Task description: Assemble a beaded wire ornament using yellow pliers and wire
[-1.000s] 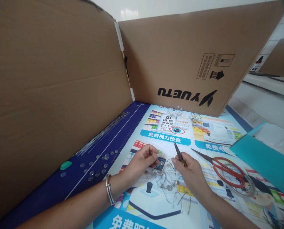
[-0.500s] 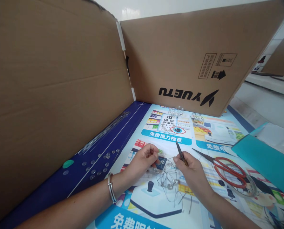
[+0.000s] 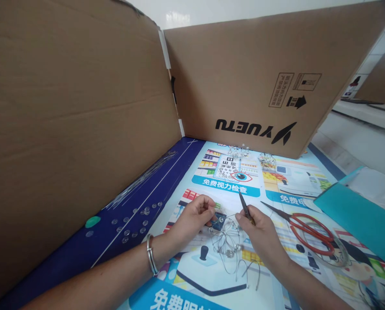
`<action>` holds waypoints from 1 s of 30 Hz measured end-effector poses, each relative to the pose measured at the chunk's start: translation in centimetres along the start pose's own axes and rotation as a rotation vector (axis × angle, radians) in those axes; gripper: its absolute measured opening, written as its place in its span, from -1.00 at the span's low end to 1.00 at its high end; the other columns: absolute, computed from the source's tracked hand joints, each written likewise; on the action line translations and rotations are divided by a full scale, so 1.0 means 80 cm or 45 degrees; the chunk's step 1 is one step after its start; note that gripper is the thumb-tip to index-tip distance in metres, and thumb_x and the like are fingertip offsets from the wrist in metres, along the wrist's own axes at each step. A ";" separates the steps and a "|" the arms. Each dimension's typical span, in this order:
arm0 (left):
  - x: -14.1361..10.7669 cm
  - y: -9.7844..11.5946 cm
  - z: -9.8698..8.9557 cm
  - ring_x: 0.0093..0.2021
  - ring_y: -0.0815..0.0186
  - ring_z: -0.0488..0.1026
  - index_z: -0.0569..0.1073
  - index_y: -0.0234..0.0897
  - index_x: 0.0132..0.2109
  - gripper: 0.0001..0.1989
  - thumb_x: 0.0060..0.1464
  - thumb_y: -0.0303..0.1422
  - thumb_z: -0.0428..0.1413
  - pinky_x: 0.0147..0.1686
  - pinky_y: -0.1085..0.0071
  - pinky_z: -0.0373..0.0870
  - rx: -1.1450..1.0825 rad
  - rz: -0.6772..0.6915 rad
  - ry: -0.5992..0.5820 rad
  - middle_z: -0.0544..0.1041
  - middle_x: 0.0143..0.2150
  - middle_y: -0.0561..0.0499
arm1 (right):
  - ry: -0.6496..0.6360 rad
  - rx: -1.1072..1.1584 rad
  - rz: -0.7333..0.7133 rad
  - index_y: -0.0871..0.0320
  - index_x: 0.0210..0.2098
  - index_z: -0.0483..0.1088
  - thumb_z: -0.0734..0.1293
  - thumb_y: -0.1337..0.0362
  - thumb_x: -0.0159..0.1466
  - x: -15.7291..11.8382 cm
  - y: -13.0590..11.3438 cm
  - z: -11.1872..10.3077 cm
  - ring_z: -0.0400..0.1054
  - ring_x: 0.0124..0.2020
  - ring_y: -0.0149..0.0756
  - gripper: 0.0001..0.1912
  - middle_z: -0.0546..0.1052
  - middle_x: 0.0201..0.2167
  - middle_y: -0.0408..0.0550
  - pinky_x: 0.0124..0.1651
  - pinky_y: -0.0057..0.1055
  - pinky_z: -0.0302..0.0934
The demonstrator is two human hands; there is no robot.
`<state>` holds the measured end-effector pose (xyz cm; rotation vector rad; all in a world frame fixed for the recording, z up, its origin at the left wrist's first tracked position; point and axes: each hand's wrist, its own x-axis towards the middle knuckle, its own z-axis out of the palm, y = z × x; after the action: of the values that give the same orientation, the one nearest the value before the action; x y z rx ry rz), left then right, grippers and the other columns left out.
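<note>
"From the head view, what has just changed?"

"Hardly anything: both hands keep their pose, so the work seems held up on some fine detail."

"And the grip?"

"The left hand (image 3: pixel 208 211) has thumb and fingers pinched together, apparently on a thin strand of the wire-and-bead piece (image 3: pixel 226 239). The right hand (image 3: pixel 257 221) is clamped around a dark pointed tool (image 3: pixel 244 204), its tip aimed away."

"How does the piece look?"

"It's between the hands, over the worktop (image 3: pixel 171 181): silvery loops fan from a gathered centre, with glassy beads and trailing ends. Red-handled scissors (image 3: pixel 291 219) lie to its right, loose beads (image 3: pixel 126 233) to its left."
</note>
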<state>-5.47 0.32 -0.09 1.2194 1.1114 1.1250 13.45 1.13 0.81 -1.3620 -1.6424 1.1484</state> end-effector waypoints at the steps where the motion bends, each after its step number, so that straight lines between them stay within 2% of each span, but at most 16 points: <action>1: 0.000 0.000 0.000 -0.48 0.45 0.30 0.26 -0.28 -0.28 -0.91 0.08 -0.38 0.04 -0.46 0.52 0.25 0.007 0.006 0.002 0.33 -0.46 0.11 | -0.004 0.000 0.004 0.12 -0.48 0.21 0.22 0.09 0.19 0.000 0.000 0.000 0.02 -0.52 -0.42 -0.75 0.16 -0.59 -0.26 -0.47 -0.48 -0.05; 14: 0.001 -0.007 -0.004 -0.46 0.46 0.28 0.29 -0.29 -0.26 -0.93 0.09 -0.40 0.03 -0.48 0.55 0.22 0.029 0.033 0.009 0.32 -0.44 0.10 | -0.009 0.011 0.017 0.12 -0.48 0.22 0.22 0.09 0.19 0.000 -0.002 0.000 0.02 -0.53 -0.43 -0.76 0.16 -0.59 -0.27 -0.48 -0.49 -0.05; 22: 0.000 -0.002 -0.002 -0.56 0.52 0.24 0.30 -0.27 -0.26 -0.92 0.08 -0.37 0.04 -0.58 0.61 0.16 0.071 -0.048 0.051 0.31 -0.50 0.13 | 0.004 0.016 0.040 0.12 -0.45 0.25 0.22 0.09 0.18 0.001 -0.004 0.000 0.06 -0.52 -0.41 -0.77 0.21 -0.58 -0.24 -0.47 -0.48 -0.02; 30: -0.001 -0.001 -0.005 -0.54 0.50 0.24 0.31 -0.28 -0.25 -0.91 0.11 -0.35 0.03 -0.57 0.61 0.15 -0.009 -0.021 0.012 0.32 -0.51 0.12 | 0.019 0.018 0.041 0.12 -0.45 0.26 0.23 0.10 0.17 0.001 -0.005 0.001 0.07 -0.52 -0.42 -0.79 0.24 -0.57 -0.24 -0.46 -0.48 -0.02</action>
<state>-5.84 0.24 -0.20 1.1987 1.1222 1.1221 13.20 1.15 1.13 -1.3896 -1.6046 1.1635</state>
